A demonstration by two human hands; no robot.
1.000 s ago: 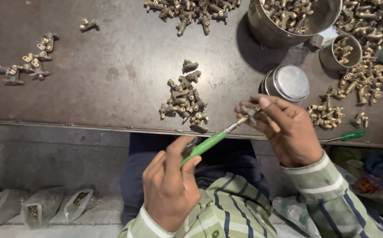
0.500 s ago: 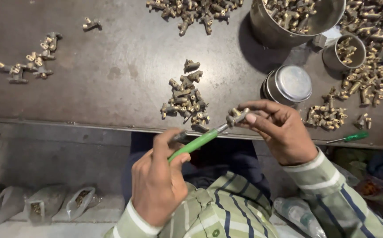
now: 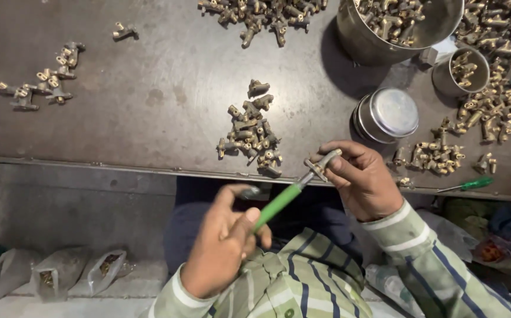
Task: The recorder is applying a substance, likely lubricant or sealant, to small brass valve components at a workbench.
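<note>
My left hand [image 3: 223, 244] grips a green-handled screwdriver [image 3: 279, 204] near the bottom centre, its shaft pointing up and right. The tip meets a small brass fitting [image 3: 323, 163] that my right hand [image 3: 364, 182] pinches between thumb and fingers, just over the front edge of the dark metal table [image 3: 149, 88]. A small heap of similar brass fittings [image 3: 250, 132] lies on the table directly beyond my hands.
A large steel pot [image 3: 385, 26] full of fittings stands at the back right, with a small steel cup [image 3: 461, 70] and a lidded tin [image 3: 386, 115] nearby. More fittings [image 3: 490, 109] lie scattered right, a second green screwdriver [image 3: 466, 185] at the edge, plastic bags [image 3: 55, 271] on the floor.
Both hands have shifted slightly left and down in view. The fitting and the screwdriver stay held together, with the handle now angled steeper.
</note>
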